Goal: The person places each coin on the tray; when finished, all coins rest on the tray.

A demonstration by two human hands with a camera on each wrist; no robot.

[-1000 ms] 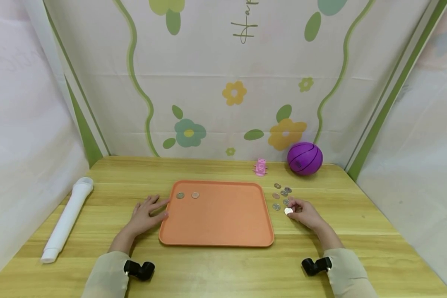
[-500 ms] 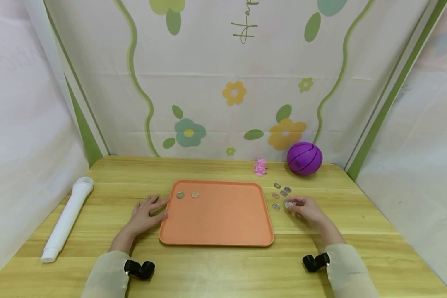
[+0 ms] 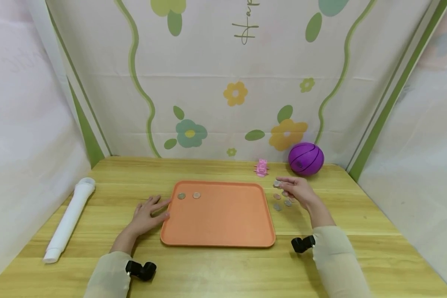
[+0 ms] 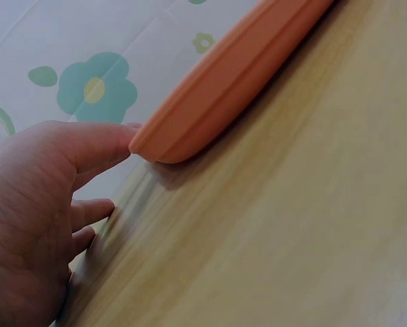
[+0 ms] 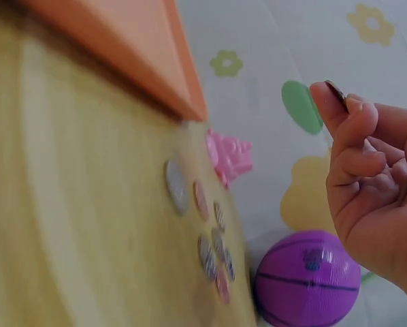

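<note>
Coin [image 3: 277, 183]: pinched at its edge by the right hand [image 3: 299, 193], raised off the table [image 3: 223, 271], over the far side of the loose coins; well apart from the tray.
Right-hand grip: closed to a coin's thickness, thumb against finger, nothing else held.
Loose coins [image 5: 176, 187]: scattered flat between tray and right arm; seven by count in the right wrist view, subject to blur there.
Change noted: up and away from the near side of the scatter within the last half second, coin carried along.
Bearing on the work: one coin judged fully picked up, not yet set down.
Tray [image 3: 217, 223]: orange, flat on the table, two coins [image 3: 196, 195] in the far left corner area, number unchanged.
Left hand [image 3: 145, 215]: resting beside the tray, fingers extended, tips touching the left rim, nothing grasped.
Surroundings: pink figure [image 3: 261, 168] beyond the tray, purple ball [image 3: 306, 159] behind the scatter, white microphone-shaped item [image 3: 68, 223] far left.
</note>
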